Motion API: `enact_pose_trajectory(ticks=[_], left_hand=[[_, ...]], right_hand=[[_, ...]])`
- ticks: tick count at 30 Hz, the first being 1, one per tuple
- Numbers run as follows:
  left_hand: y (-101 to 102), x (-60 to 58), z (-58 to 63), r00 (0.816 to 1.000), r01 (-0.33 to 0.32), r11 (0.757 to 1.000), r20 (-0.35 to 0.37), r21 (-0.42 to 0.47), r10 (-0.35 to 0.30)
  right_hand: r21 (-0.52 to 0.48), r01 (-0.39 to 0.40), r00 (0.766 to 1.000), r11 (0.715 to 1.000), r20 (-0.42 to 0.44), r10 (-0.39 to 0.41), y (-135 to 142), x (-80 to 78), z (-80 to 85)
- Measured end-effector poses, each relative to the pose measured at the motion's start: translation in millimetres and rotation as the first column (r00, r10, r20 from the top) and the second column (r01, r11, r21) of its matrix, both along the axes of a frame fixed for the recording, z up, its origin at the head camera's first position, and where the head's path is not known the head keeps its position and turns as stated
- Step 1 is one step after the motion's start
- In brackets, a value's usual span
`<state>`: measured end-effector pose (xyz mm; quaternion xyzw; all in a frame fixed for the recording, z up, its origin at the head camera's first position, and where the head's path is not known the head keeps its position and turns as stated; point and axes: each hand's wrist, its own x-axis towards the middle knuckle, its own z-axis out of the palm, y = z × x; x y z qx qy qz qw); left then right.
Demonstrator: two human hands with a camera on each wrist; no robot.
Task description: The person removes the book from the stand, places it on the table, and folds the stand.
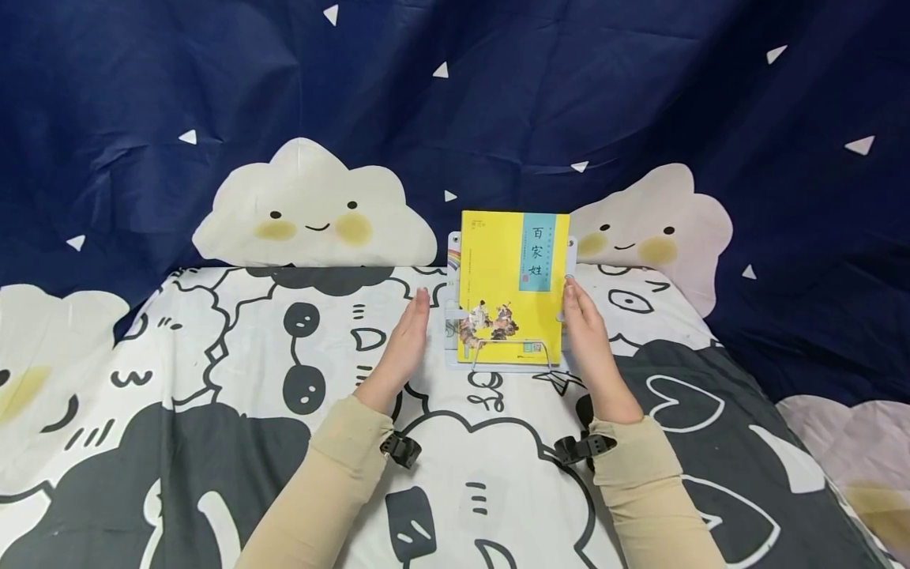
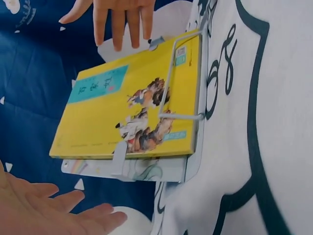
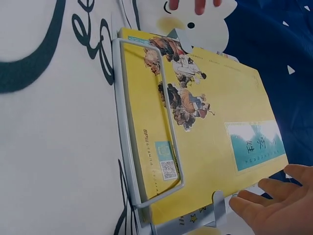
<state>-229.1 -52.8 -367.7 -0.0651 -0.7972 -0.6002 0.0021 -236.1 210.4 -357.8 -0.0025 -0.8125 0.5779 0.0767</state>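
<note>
A yellow book (image 1: 498, 276) with a blue title panel stands leaning back on a pale book stand (image 1: 453, 245). Across the book's lower front runs the stand's wire holder (image 2: 169, 73), and small side clips (image 3: 219, 208) flank the cover. My right hand (image 1: 590, 344) is at the book's right edge, fingers straight, fingertips right by the cover's side. To the left, my left hand (image 1: 403, 340) is held apart from the book with its fingers extended and nothing in it. Both palms face inward toward the book.
The stand rests on a black-and-white patterned cloth (image 1: 490, 466) covering the surface. Behind hangs a dark blue curtain (image 1: 512, 103) with white triangles and smiling clouds (image 1: 313, 209). Black camera straps (image 1: 401, 449) sit on both wrists over beige sleeves.
</note>
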Motion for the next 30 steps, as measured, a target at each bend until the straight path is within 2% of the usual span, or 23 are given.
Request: enact_pose_trajectory(ticks=[8,13,17,30], left_hand=[[10.3,-9.4,-4.3,0.993,0.012,0.989,0.116,0.150,-0.030],[15.3,-14.2,-3.8,0.987,0.039,0.992,0.152,0.121,-0.057],[18.5,-16.2,-2.0,0.986,0.055,0.993,0.150,0.100,-0.070],[26.2,-28.4,3.5,0.983,0.063,0.997,0.170,0.037,-0.068]], right_hand=[[-0.136,-0.013,1.000,0.991,0.027,0.017,4.6,-4.7,1.6],[-0.129,-0.006,0.999,0.992,0.032,0.010,8.5,-8.0,2.1],[-0.100,0.000,1.000,0.995,0.029,0.003,10.6,-10.8,1.6],[-0.039,0.010,0.999,0.999,0.040,-0.008,14.6,-22.4,1.7]])
